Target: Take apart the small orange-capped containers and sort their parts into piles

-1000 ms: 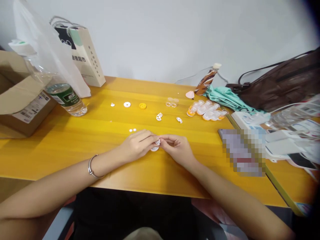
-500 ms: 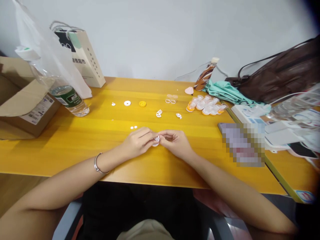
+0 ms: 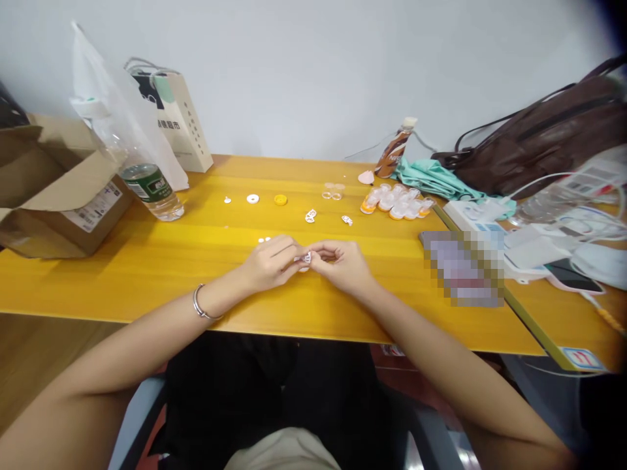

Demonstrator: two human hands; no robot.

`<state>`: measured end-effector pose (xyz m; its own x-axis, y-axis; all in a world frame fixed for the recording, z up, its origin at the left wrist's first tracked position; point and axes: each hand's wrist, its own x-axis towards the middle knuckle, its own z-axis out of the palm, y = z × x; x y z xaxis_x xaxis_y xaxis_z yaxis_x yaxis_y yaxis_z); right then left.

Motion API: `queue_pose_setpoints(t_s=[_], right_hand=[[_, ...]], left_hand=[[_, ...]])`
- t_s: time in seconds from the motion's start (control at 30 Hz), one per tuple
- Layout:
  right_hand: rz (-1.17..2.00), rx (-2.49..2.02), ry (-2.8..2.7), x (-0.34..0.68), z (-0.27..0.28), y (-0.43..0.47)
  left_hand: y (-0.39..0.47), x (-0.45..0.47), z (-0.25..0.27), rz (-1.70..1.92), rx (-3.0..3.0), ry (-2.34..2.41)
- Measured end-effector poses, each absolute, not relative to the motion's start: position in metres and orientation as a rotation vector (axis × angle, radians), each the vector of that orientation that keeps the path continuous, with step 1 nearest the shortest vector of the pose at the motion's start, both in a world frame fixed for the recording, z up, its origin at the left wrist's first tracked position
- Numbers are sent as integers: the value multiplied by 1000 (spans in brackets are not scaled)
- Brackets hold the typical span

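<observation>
While your left hand [image 3: 272, 264] and right hand [image 3: 347, 266] pinch the small white piece [image 3: 307, 257] between their fingertips, uneven pressure could flick it toward the white discs [image 3: 261, 240] at its ten o'clock.

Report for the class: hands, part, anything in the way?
Left hand, right hand both pinching small white part. Part partly covered. Two white discs beyond left hand, not blocking.

Head-worn view, facing forward-down, apparently near
</observation>
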<state>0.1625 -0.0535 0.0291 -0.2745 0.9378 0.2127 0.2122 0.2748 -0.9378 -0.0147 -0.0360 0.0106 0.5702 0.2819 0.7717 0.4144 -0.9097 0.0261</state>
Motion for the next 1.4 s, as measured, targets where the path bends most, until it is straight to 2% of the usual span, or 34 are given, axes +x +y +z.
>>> queue_pose_setpoints(t_s=[0.37,0.73,0.97,1.17,1.4], right_hand=[[1314,-968,-1533,168,32,-46],[1192,-838,-1570,156,17,-48],[1268,-756,-1626,154,24,-71],[1297,-810,-1461,150,14,-92],[1296,-823,-1498,152,5,-104]], left_hand=[[-28,-16,15,-1440,-2713,-551],[-40,-21,22,-1296,-2735,-599],[-80,-21,27,-1682,-2837,-973],[-102,-11,13,-2178,-2824,-1341],[-108,-6,5,-2298,-2821,-1665]])
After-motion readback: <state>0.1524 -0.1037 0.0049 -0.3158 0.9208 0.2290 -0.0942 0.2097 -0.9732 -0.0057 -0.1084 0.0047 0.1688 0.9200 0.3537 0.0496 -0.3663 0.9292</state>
